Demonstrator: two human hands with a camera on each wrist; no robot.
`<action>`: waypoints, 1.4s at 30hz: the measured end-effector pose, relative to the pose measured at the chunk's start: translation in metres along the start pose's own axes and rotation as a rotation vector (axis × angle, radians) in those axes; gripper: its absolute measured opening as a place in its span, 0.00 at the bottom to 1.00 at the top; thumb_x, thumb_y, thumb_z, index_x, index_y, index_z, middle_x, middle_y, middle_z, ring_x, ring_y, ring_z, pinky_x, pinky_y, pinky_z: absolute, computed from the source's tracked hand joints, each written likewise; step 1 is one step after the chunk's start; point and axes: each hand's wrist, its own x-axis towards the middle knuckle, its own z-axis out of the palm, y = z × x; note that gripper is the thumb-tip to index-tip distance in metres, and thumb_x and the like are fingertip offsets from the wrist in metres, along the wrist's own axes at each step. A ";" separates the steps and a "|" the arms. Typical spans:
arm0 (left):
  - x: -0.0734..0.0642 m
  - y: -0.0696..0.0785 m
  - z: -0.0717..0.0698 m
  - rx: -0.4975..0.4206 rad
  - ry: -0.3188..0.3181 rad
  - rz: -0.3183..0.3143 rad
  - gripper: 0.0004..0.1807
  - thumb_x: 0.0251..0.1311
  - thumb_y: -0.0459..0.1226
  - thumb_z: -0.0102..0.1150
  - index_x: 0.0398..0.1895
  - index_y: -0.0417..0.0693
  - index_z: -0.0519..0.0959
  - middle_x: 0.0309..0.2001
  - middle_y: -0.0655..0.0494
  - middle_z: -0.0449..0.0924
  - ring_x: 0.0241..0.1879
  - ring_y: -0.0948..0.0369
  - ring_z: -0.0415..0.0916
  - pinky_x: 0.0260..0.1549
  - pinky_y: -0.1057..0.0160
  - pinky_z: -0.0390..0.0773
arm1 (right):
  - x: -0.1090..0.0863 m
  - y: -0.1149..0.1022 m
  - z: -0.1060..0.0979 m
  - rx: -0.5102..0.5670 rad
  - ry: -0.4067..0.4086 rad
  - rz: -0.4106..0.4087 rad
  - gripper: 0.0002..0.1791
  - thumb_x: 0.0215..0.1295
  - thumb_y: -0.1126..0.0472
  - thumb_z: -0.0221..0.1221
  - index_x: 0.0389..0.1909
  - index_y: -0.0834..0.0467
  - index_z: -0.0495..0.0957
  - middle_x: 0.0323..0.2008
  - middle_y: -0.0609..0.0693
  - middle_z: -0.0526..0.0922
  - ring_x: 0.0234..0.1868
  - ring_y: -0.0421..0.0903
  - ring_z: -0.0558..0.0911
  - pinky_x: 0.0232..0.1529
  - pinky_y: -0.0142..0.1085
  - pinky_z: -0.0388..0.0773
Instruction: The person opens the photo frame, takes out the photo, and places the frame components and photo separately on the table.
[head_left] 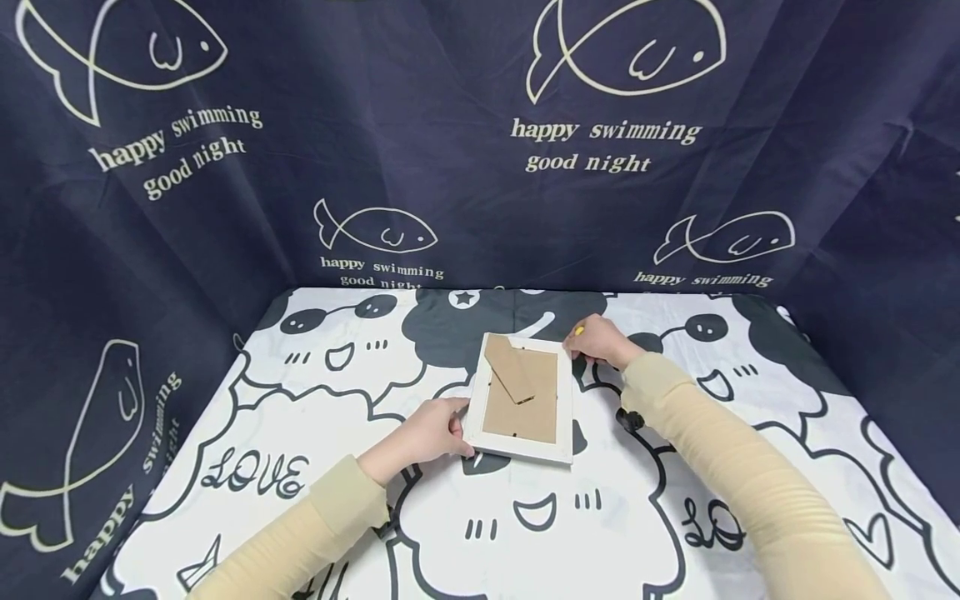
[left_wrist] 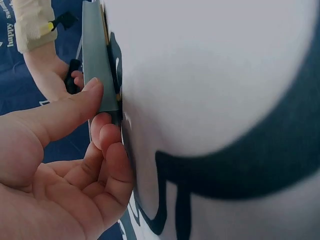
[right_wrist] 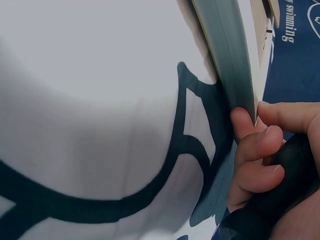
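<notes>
A white picture frame (head_left: 565, 404) has its back turned up, showing a brown backing board (head_left: 536, 425) and a brown easel stand (head_left: 504, 362) angled across it. My left hand (head_left: 431, 432) grips the near left corner, with the thumb on one face and curled fingers beneath in the left wrist view. At the far right corner, my right hand (head_left: 600, 340) pinches the frame between thumb and finger. A screwdriver is tucked into that same hand, its dark handle (right_wrist: 280, 185) under the curled fingers; a yellow end (head_left: 579, 331) shows in the head view.
A white cloth with black cartoon drawings (head_left: 300, 433) covers the table. Dark blue curtains with fish and lettering (head_left: 480, 167) hang behind it and along both sides. Small dark tabs (head_left: 522, 348) stand around the backing board's edge.
</notes>
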 end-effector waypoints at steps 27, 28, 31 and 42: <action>0.009 -0.016 -0.012 0.087 0.072 0.026 0.30 0.41 0.35 0.74 0.51 0.35 0.78 0.16 0.63 0.72 0.16 0.68 0.65 0.17 0.71 0.66 | -0.022 0.016 -0.004 -0.035 -0.005 -0.022 0.09 0.56 0.60 0.58 0.27 0.62 0.82 0.17 0.48 0.81 0.11 0.37 0.69 0.14 0.31 0.66; 0.010 -0.016 -0.013 0.082 0.074 0.021 0.29 0.41 0.35 0.75 0.51 0.36 0.79 0.17 0.63 0.72 0.16 0.68 0.65 0.17 0.71 0.66 | -0.023 0.016 -0.004 -0.032 -0.008 -0.019 0.09 0.56 0.60 0.58 0.27 0.63 0.82 0.17 0.48 0.81 0.11 0.37 0.69 0.14 0.30 0.66; 0.010 -0.018 -0.015 0.072 0.089 0.024 0.27 0.41 0.35 0.75 0.48 0.36 0.80 0.17 0.63 0.72 0.17 0.67 0.65 0.17 0.71 0.66 | -0.025 0.018 -0.004 -0.029 -0.010 -0.002 0.09 0.56 0.60 0.59 0.27 0.62 0.83 0.17 0.49 0.81 0.11 0.37 0.69 0.14 0.30 0.66; 0.012 -0.018 -0.019 0.081 0.150 0.011 0.19 0.40 0.34 0.75 0.39 0.39 0.83 0.18 0.62 0.72 0.19 0.66 0.67 0.20 0.70 0.68 | -0.035 0.023 -0.004 -0.045 -0.012 -0.011 0.09 0.55 0.60 0.59 0.29 0.62 0.83 0.16 0.46 0.82 0.10 0.37 0.69 0.13 0.30 0.65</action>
